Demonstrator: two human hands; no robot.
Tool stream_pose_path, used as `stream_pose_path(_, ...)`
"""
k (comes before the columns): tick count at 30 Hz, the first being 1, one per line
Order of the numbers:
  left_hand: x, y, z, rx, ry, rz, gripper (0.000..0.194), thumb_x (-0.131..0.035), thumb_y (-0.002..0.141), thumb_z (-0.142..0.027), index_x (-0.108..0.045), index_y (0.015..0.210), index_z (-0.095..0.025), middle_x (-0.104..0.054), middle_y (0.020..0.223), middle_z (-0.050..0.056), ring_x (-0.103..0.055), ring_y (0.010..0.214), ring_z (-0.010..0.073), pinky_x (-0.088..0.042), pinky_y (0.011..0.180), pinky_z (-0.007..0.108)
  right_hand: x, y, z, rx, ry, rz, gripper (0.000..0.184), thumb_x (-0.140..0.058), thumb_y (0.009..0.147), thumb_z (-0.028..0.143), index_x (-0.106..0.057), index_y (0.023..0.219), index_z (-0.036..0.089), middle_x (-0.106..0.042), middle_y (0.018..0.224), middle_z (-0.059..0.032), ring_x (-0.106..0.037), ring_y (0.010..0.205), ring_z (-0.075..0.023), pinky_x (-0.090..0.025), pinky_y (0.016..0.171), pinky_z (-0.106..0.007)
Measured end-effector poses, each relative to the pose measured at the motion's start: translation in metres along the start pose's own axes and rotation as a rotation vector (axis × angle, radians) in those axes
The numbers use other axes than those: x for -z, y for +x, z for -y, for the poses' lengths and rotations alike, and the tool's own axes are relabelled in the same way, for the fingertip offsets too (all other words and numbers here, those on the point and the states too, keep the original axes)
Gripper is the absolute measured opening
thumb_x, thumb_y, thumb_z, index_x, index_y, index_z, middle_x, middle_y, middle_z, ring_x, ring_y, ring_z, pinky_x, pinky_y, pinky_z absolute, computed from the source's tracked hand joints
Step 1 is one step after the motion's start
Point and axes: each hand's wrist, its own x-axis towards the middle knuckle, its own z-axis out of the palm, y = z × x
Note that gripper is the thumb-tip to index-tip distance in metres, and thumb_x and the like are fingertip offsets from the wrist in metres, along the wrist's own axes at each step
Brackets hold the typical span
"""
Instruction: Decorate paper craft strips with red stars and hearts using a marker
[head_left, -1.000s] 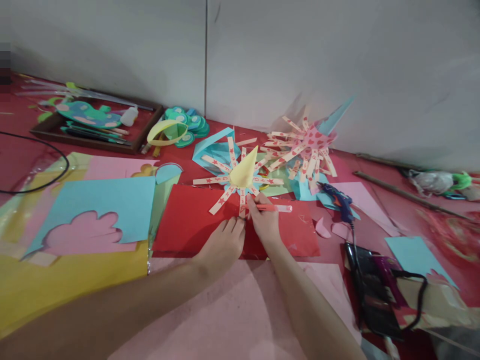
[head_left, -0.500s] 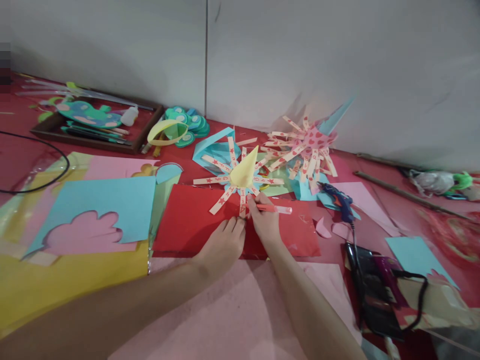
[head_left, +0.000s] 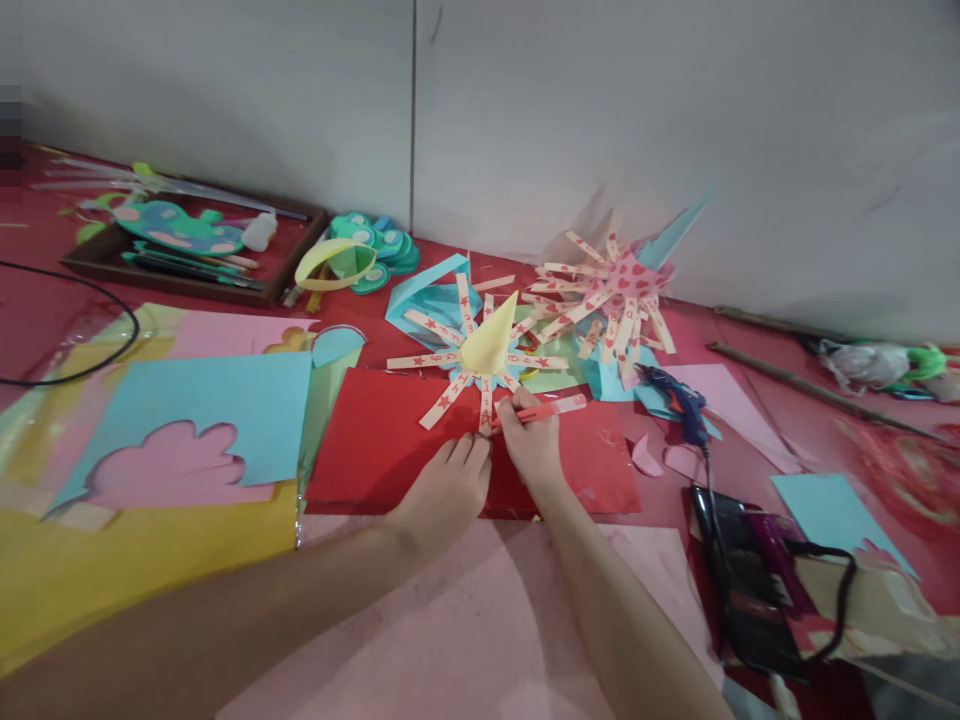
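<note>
In my right hand (head_left: 534, 445) is a red marker (head_left: 559, 406), pinched near its tip, which rests by the lower end of a cream paper strip (head_left: 486, 395). The strip bears red letters and a red star outline. My left hand (head_left: 455, 472), fingers close together, holds that strip's end down against a red folder (head_left: 375, 430); its fingertips partly hide the end. Several such strips, with red letters and stars, spread outward from under a yellow paper cone (head_left: 486, 345). Light blue paper peeks out below the cone.
Behind lie a pink heart-dotted paper piece (head_left: 630, 280) with similar strips and a wooden tray (head_left: 300, 255) of tools. A glue gun (head_left: 679, 400) and black phone-like object (head_left: 750, 590) are on the right. Blue cut paper (head_left: 274, 400) lies left, a wooden stick (head_left: 810, 385) far right.
The marker in my right hand has tilted, its back end swinging up slightly. The star on the strip shows more fully. My left hand stays where it was.
</note>
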Motion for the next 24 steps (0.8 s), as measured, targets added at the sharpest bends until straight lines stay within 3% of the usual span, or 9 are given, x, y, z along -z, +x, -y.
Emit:
stream_pose_path(11,0.0030,0.0006,0.0009,0.004,-0.033,0.042,0.029,-0.034,0.083,-0.004,-0.060,0.096,-0.006,-0.061,0.093,0.013,-0.057,0.091,0.0208,-0.046,0.075,0.033,0.0008,-0.0007,-0.0007,-0.008,-0.004,-0.013,0.028,-0.045,0.076,0.024,-0.027,0.054,0.021,-0.030,0.048,0.0081,-0.033,0.049,-0.0082,-0.031,0.051,-0.021)
stream_pose_path(24,0.0060,0.0015,0.0003,0.013,-0.063,0.094,0.029,-0.034,0.082,-0.004,-0.059,0.096,-0.006,-0.059,0.101,0.016,-0.055,0.095,0.0224,-0.045,0.077,0.034,0.0007,-0.0004,0.0014,-0.016,0.019,0.028,0.032,-0.045,0.081,0.033,-0.030,0.055,0.022,-0.035,0.050,0.0063,-0.039,0.050,-0.0095,-0.032,0.050,-0.022)
